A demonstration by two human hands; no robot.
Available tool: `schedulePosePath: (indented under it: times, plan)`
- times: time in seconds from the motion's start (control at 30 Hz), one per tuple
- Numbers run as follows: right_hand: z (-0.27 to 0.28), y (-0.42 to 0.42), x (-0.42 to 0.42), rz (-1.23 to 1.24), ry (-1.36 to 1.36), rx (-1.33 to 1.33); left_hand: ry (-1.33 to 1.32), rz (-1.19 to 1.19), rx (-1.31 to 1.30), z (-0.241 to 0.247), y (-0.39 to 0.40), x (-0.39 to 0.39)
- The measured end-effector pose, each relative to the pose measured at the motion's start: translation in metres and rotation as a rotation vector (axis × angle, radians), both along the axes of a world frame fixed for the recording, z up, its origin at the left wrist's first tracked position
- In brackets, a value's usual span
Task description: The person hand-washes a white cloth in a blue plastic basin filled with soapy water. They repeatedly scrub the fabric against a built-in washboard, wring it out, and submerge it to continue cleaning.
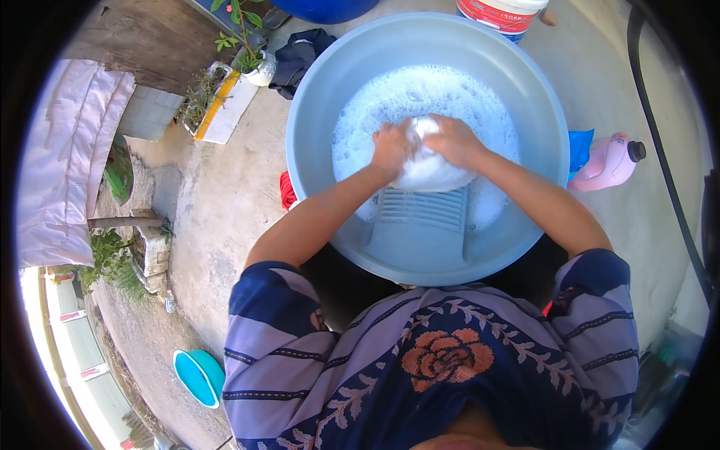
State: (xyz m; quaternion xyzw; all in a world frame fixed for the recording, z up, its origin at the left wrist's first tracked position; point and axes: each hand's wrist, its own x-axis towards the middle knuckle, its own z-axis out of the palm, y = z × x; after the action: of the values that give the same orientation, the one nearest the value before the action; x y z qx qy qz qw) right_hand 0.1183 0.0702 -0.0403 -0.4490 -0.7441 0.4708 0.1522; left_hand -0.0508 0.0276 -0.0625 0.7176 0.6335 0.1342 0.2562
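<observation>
Both my hands are over a large light-blue plastic washtub (315,73), gripping a wet white cloth (436,169). My left hand (392,147), somewhat blurred, holds the cloth's left side. On the right side, my right hand (457,140) has its fingers closed over the bunched top. Beneath and nearer to me is a ribbed washboard (419,211), part of the tub's near wall; the cloth covers its upper end. White suds (416,90) spread over the water around the cloth, and whatever lies under them is hidden.
Right of the tub stand a pink jug with a black cap (610,163) and a blue packet (580,149). A red-and-white bucket (500,17) is behind it. Dark cloth (301,59) and red cloth (287,190) lie left. A turquoise basin (199,378) and a black hose (655,112) are farther out.
</observation>
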Motion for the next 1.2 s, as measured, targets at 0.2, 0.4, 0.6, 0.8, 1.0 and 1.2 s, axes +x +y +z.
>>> schedulePosePath:
  times: [0.2, 0.4, 0.6, 0.8, 1.0, 1.2]
  plan:
    - [0.003, -0.040, 0.017, 0.102, 0.082, 0.290, -0.338, -0.021, 0.097, -0.004, -0.034, -0.003]
    - [-0.002, -0.037, 0.013, -0.007, 0.266, 0.002, -0.256, -0.140, 0.524, -0.028, -0.032, 0.003]
    - [-0.009, -0.022, 0.005, -0.178, 0.029, 0.078, -0.171, 0.063, 0.120, -0.036, 0.002, -0.001]
    - [-0.002, -0.062, 0.014, -0.012, 0.169, 0.132, -0.339, -0.098, 0.223, -0.008, -0.053, 0.013]
    - [-0.017, 0.008, -0.013, -0.297, -0.204, 0.009, 0.007, 0.065, 0.387, -0.036, 0.019, 0.003]
    - [0.000, -0.082, 0.020, -0.018, 0.205, 0.328, -0.355, -0.293, 0.408, 0.003, -0.077, 0.008]
